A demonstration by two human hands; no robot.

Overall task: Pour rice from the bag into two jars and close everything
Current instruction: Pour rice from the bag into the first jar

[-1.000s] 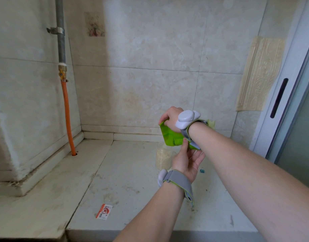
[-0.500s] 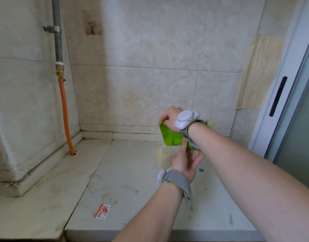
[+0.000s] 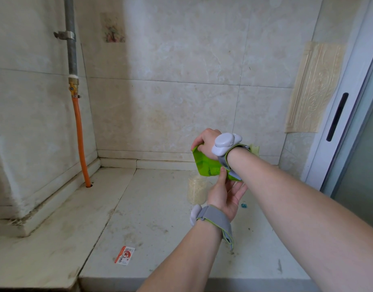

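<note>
Up top, right hand (image 3: 206, 142) clamps green bag (image 3: 204, 165); left hand (image 3: 225, 192) pinches its underside above jar (image 3: 196, 190).

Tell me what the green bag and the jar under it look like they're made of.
The green bag looks like thin flexible plastic film with a slight sheen: it creases and folds where the right hand grips it. The jar is clear, since rice shows through its wall; plastic or glass, I cannot tell which.

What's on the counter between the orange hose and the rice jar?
Nothing: in the head view, only bare stained counter lies between orange hose and rice jar.
</note>
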